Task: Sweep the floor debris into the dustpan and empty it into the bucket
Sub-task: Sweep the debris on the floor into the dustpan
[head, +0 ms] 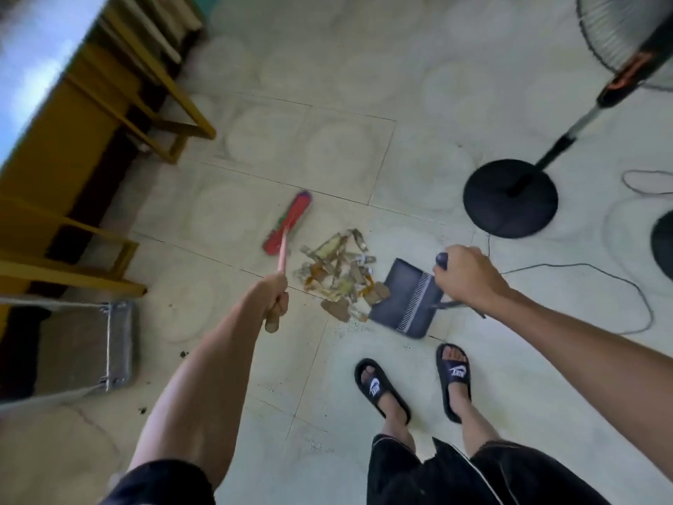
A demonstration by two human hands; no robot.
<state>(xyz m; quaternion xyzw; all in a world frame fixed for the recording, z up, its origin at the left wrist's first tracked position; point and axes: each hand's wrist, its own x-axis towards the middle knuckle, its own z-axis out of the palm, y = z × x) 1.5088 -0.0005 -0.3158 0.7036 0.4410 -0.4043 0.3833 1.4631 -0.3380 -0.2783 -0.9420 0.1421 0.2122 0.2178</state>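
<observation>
A pile of brown and yellow debris (338, 275) lies on the pale tiled floor in front of my feet. My left hand (275, 297) grips the pink handle of a broom whose red head (287, 222) rests on the floor just left of the pile. My right hand (464, 278) holds the handle of a dark grey dustpan (406, 297), which sits on the floor with its open edge against the right side of the pile. A few scraps touch the pan's lip. No bucket is visible.
A standing fan with a round black base (510, 198) is at the right, its cable (597, 271) trailing across the floor behind my right arm. Yellow wooden furniture (73, 147) lines the left side. A metal-framed object (91, 348) stands at lower left. Small crumbs dot the tiles.
</observation>
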